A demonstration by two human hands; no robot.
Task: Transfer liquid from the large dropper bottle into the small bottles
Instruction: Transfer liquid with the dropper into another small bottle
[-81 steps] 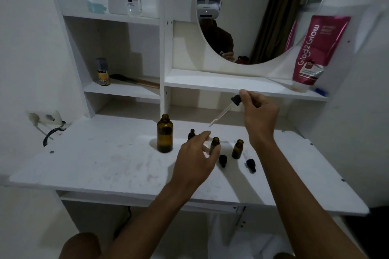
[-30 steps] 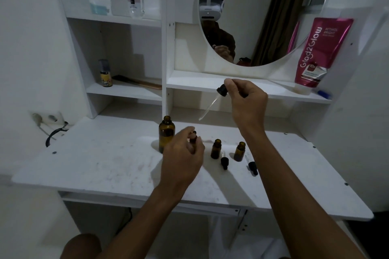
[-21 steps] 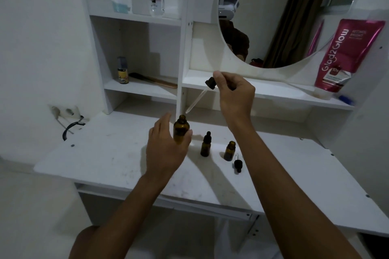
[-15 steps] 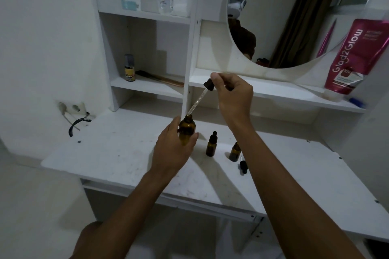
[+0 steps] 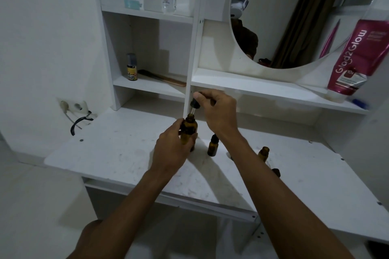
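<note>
Dropper [image 5: 194, 105] upright, tip in large bottle [image 5: 188, 130] | right hand [image 5: 219, 111] grip pinches bulb | left hand [image 5: 172, 149] grips bottle

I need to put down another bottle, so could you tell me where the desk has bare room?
The desk is bare from the wall socket across to the left hand holding the large bottle. The right end, past the uncapped small bottle, also looks free. It is crowded around the capped small bottle under the right hand.

Large bottle [image 5: 188, 132] left of two small bottles [image 5: 212, 145] — all on the table [image 5: 117, 153].
</note>
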